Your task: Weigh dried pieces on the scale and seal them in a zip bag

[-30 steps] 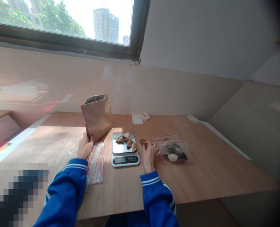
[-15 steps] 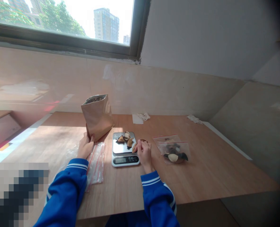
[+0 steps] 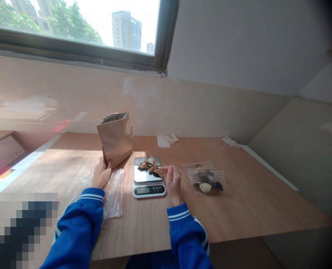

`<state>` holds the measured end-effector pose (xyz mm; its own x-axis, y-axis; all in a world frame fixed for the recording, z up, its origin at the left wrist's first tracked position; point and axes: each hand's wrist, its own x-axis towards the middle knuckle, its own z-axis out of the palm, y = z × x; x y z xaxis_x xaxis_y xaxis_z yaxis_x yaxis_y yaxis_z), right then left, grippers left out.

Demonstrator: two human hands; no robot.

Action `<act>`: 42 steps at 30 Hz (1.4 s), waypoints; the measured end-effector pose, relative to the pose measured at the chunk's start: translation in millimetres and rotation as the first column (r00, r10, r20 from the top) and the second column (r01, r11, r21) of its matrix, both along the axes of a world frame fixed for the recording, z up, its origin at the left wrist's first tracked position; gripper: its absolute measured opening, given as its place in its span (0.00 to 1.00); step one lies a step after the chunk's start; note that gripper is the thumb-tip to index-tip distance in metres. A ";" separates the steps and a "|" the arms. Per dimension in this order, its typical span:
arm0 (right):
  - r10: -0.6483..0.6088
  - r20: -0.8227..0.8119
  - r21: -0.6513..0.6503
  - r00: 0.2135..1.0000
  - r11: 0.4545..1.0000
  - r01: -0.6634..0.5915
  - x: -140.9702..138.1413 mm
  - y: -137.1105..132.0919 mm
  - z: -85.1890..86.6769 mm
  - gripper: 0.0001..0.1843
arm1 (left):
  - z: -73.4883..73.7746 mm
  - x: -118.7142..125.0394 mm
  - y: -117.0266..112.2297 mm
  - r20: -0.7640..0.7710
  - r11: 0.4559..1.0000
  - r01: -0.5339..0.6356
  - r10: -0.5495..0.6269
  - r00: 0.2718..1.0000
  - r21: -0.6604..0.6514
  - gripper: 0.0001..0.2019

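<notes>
Head | left hand grips upright pouch | zip bag: dried pieces

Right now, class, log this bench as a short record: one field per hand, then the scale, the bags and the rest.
Left hand: grips the lower corner of the upright brown pouch, which is open at the top
Right hand: fingertips at a dried piece on the scale's right edge; grip unclear
Scale: more dried pieces on its plate
Filled bags: clear, lying right of the right hand
Empty bags: clear stack beside the left hand
Table: wood; crumpled tissues near the wall
</notes>
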<state>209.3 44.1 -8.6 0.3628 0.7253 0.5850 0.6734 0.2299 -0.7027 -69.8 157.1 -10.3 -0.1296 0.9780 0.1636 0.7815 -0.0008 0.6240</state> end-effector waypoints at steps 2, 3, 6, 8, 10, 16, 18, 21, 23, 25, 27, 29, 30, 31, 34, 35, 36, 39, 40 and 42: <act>-0.051 -0.044 0.021 0.998 0.998 0.052 2.2 1.4 -1.7 0.26 | -0.2 -0.1 0.1 -0.004 1.000 0.001 -0.001 1.000 0.001 0.23; -0.071 -0.050 0.026 0.996 0.997 0.073 3.1 2.4 -2.6 0.25 | -0.3 -0.1 0.1 -0.002 1.000 0.002 -0.002 1.000 0.003 0.23; -0.109 -0.020 0.011 0.994 0.994 0.109 4.5 5.5 -5.6 0.21 | -0.3 -0.1 0.2 0.005 1.000 0.004 -0.004 1.000 0.006 0.24; -0.107 0.012 -0.011 0.994 0.994 0.107 4.0 7.1 -8.0 0.16 | -0.2 -0.2 0.2 0.002 1.000 0.005 -0.005 1.000 0.002 0.24; -0.090 0.043 -0.033 0.995 0.995 0.092 2.9 8.0 -10.5 0.11 | 0.0 -0.2 0.0 -0.003 1.000 0.006 -0.006 1.000 -0.001 0.24; -0.039 0.100 -0.077 0.994 0.996 0.047 -0.6 7.7 -13.7 0.11 | 0.6 0.3 -0.9 0.016 1.000 0.011 -0.011 1.000 0.002 0.24; -0.027 0.106 -0.068 0.994 0.997 0.034 -1.9 7.6 -13.4 0.11 | 0.7 0.3 -1.0 0.020 1.000 0.013 -0.013 1.000 0.002 0.25; 0.001 0.124 -0.053 0.992 0.999 0.005 -4.1 7.6 -13.2 0.11 | 0.5 -0.1 -1.2 0.026 0.999 0.029 -0.030 0.999 0.015 0.25; 0.015 0.138 -0.047 0.990 0.999 -0.008 -5.4 7.3 -13.1 0.11 | 0.0 -0.6 -1.2 0.027 0.999 0.043 -0.043 0.999 0.033 0.25; 0.014 0.140 -0.038 0.990 0.999 -0.009 -6.1 6.8 -12.7 0.10 | -0.9 -1.2 -1.1 0.025 0.998 0.052 -0.053 0.998 0.046 0.25; 0.000 0.125 -0.027 0.992 1.000 0.003 -6.0 6.4 -11.8 0.09 | -1.9 -2.0 -0.8 0.021 0.997 0.058 -0.059 0.998 0.051 0.25; -0.020 0.094 -0.010 0.995 1.000 0.021 -5.1 6.3 -10.4 0.10 | -3.0 -2.9 -0.3 0.019 0.997 0.063 -0.064 0.998 0.054 0.25; -0.029 0.077 0.000 0.997 1.000 0.029 -4.4 6.4 -9.7 0.10 | -3.6 -3.4 -0.1 0.019 0.996 0.067 -0.069 0.997 0.057 0.25; -0.035 0.060 0.009 0.998 0.999 0.035 -3.6 6.5 -9.2 0.10 | -4.2 -4.0 0.2 0.019 0.995 0.073 -0.075 0.997 0.062 0.25; -0.035 0.028 0.040 0.999 0.999 0.033 -1.7 6.7 -8.6 0.11 | -6.0 -5.3 1.3 0.013 0.993 0.092 -0.093 0.996 0.078 0.26; -0.028 0.023 0.053 0.999 0.998 0.027 -1.6 6.6 -8.4 0.12 | -6.5 -5.5 1.7 0.010 0.991 0.099 -0.100 0.995 0.086 0.27; -0.020 0.019 0.071 1.000 0.997 0.018 -1.9 6.4 -7.8 0.12 | -6.9 -5.6 2.0 0.008 0.989 0.108 -0.110 0.994 0.097 0.27; 0.021 0.036 0.148 0.999 0.989 -0.026 -6.7 4.3 0.0 0.12 | -7.7 -5.3 3.1 0.025 0.976 0.161 -0.167 0.986 0.148 0.28; 0.045 0.059 0.176 0.997 0.983 -0.055 -9.6 3.1 5.9 0.13 | -7.7 -5.1 3.4 0.036 0.969 0.184 -0.192 0.981 0.166 0.27; 0.104 0.129 0.210 0.986 0.969 -0.130 -16.7 0.7 23.2 0.15 | -7.3 -4.8 3.6 0.060 0.956 0.222 -0.237 0.970 0.194 0.27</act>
<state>192.6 44.7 14.6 0.2034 0.6097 0.7661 0.7064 0.4504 -0.5460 -74.6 160.7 -17.6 0.0742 0.9368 0.3420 0.6933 -0.2950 0.6575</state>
